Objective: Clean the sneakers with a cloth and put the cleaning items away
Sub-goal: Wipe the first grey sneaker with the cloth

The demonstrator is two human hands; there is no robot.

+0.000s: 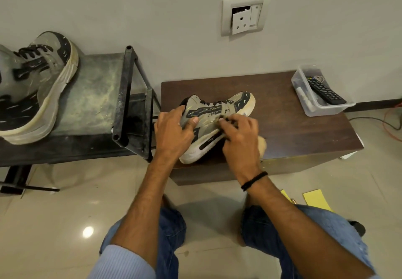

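A beige and black sneaker [226,110] lies tilted on its side on the dark brown low table [282,126]. My left hand [174,131] grips its heel end, thumb on the side panel. My right hand [239,135] presses a yellowish cloth [262,145] against the sneaker's side, fingers curled round the cloth; most of the cloth is hidden under the hand. The second sneaker [37,87], dusty and scuffed, stands on the black metal rack [104,96] at the left.
A clear plastic box [322,107] with a remote control [325,91] and a small bottle stands at the table's far right corner. Wall with a socket behind. Yellow papers [315,198] lie on the tiled floor by my right knee. Cables run along the floor at the right.
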